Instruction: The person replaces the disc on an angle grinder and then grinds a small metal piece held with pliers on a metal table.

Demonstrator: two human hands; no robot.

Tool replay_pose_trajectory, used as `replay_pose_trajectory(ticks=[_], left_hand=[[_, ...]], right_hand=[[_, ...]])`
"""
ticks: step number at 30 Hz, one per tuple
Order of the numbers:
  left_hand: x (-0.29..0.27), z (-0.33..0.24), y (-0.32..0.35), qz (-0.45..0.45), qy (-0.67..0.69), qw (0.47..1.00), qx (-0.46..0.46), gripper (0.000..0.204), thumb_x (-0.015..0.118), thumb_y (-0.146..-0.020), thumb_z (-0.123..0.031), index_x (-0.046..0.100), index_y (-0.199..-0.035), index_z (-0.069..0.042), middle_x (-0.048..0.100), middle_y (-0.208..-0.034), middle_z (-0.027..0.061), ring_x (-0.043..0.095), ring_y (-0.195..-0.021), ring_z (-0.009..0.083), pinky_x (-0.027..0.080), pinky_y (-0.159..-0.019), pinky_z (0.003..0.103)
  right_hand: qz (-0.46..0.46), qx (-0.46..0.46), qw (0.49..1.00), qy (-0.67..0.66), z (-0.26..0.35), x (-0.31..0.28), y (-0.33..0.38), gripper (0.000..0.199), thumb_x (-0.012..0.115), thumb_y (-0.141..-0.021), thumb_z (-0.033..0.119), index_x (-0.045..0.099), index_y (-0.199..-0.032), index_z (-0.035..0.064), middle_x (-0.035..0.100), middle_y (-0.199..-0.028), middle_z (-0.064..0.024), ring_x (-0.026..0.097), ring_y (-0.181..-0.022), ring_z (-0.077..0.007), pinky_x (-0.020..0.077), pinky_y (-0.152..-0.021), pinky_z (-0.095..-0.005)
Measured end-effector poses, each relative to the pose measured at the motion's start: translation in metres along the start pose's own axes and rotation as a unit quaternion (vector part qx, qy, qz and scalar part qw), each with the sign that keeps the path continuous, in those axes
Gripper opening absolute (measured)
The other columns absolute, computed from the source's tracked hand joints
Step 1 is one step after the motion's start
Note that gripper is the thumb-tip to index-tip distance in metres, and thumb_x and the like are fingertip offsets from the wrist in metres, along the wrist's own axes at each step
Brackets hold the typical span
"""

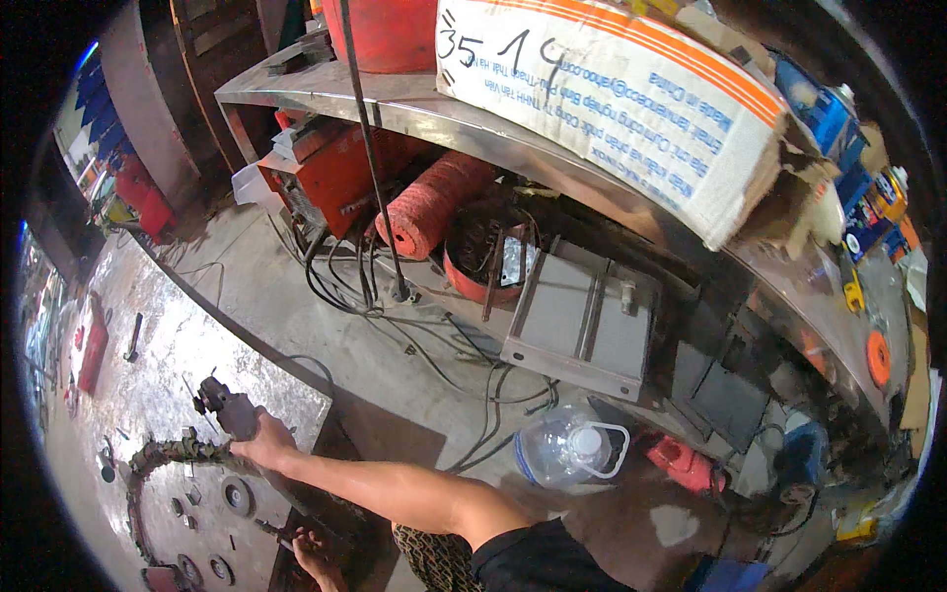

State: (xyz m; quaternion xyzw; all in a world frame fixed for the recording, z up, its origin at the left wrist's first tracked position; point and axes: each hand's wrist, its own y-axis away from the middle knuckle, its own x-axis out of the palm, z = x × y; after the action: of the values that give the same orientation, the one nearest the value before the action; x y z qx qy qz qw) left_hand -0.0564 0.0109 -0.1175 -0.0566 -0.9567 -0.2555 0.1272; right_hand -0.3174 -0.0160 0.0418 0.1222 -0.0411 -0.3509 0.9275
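My right hand (264,442), its arm reaching across from the lower right, is closed around a dark, blocky metal part (229,407) with a jagged end, above the metal-topped table. Low in the picture, my left hand (314,555) is by the table's edge with its fingers curled. A dark slender tool (276,533) juts from it over the tabletop; its kind is unclear. Beside my right hand, a curved string of dark linked pieces (148,459) lies on the table (158,326). Several rings, including a thick one (237,495), and small nuts (189,521) lie near it.
A red bottle-like object (91,345) and a dark bolt-like piece (133,337) rest farther along the table. Cables (434,365) cross the floor near a clear plastic jug (562,449), a red power tool (681,462) and a grey metal panel (557,316). A cardboard box (592,109) tops the shelf.
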Motion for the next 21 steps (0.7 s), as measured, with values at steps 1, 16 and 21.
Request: replay_pose_trajectory(ticks=[1, 16, 21], left_hand=[[-0.006, -0.005, -0.002, 0.039, 0.011, 0.999, -0.015, 0.022, 0.055, -0.091, -0.021, 0.057, -0.109, -0.008, 0.055, -0.076, 0.0002, 0.051, -0.062, 0.0104, 0.042, -0.051, 0.022], [0.033, -0.026, 0.037, 0.006, -0.079, 0.996, 0.036, 0.048, 0.071, -0.083, -0.018, 0.058, -0.128, -0.005, 0.056, -0.099, -0.0002, 0.053, -0.082, 0.0091, 0.044, -0.067, 0.025], [0.041, 0.005, 0.024, 0.054, -0.080, 0.990, 0.101, 0.041, 0.064, -0.081, -0.013, 0.059, -0.120, -0.003, 0.062, -0.095, 0.0033, 0.054, -0.076, 0.0101, 0.045, -0.066, 0.027]], right_hand=[[0.014, 0.001, 1.000, -0.004, 0.001, 0.000, -0.001, 0.077, 0.082, -0.064, 0.041, 0.055, -0.120, -0.0035, 0.066, -0.114, -0.0252, 0.064, -0.108, -0.0376, 0.0508, -0.093, -0.0425], [0.020, -0.035, 0.993, 0.109, -0.024, 0.001, -0.016, 0.079, 0.085, -0.062, 0.040, 0.058, -0.121, -0.0052, 0.064, -0.119, -0.0246, 0.063, -0.112, -0.0363, 0.0497, -0.097, -0.0442], [0.012, -0.122, 0.983, 0.133, -0.004, -0.062, 0.003, 0.028, 0.086, -0.071, 0.017, 0.067, -0.086, 0.0037, 0.065, -0.077, -0.0034, 0.059, -0.067, -0.0161, 0.0485, -0.062, -0.0358]])
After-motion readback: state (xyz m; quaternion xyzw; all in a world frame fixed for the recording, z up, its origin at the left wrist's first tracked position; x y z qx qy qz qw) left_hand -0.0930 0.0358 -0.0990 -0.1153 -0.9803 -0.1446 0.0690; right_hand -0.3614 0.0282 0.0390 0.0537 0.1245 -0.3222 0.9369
